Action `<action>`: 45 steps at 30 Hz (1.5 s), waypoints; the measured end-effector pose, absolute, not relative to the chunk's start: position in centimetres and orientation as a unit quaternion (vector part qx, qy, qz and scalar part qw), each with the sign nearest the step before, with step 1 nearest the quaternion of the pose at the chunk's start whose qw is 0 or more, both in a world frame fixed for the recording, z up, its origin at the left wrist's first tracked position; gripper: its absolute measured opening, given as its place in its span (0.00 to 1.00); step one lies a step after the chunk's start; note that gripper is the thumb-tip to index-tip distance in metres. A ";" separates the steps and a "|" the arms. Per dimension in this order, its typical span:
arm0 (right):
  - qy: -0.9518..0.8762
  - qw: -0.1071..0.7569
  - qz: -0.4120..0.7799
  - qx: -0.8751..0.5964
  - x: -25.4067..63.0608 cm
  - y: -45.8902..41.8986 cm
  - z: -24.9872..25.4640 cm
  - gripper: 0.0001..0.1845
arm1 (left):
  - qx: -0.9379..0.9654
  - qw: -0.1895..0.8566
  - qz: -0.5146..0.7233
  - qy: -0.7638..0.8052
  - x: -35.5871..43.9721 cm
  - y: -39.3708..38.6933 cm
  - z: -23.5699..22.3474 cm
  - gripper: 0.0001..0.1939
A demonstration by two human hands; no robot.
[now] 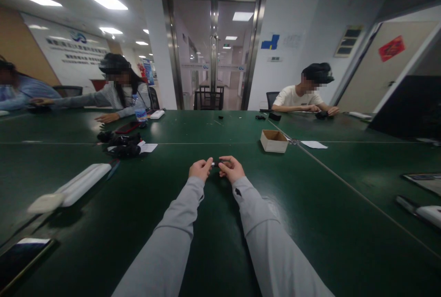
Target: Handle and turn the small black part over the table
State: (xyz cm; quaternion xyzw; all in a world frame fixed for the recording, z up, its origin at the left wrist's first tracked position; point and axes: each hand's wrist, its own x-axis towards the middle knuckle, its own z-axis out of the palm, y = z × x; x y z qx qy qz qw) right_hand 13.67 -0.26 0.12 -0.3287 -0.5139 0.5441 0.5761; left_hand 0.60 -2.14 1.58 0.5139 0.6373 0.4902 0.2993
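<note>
Between my two hands, just above the green table, is a small dark stick with a silvery end; it looks like a USB stick, but it is too small to be sure. The thumb and fingers of my left hand pinch its silvery left end. My right hand closes thumb and forefinger on the dark right end, covering part of it. Both arms reach forward in light grey sleeves.
An open white box stands ahead to the right, beside a paper sheet. Black gear, a water bottle, a white power strip and a phone lie leftward. Several people sit across the table.
</note>
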 end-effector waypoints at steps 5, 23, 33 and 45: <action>-0.510 0.570 0.560 -0.320 13.8 -0.2 0.1 0.21 | 0.523 0.308 0.482 0.632 0.6 -2.3 1.8 0.24; -0.427 0.585 0.588 -0.359 13.9 0.4 0.2 0.21 | 0.594 0.349 0.574 0.443 0.6 -1.6 0.7 0.15; -0.452 0.569 0.587 -0.357 13.9 0.6 0.0 0.20 | 0.544 0.361 0.565 0.504 0.8 -1.9 1.3 0.14; -0.454 0.570 0.584 -0.358 13.9 0.7 -0.2 0.21 | 0.573 0.359 0.564 0.475 0.7 -1.9 1.0 0.19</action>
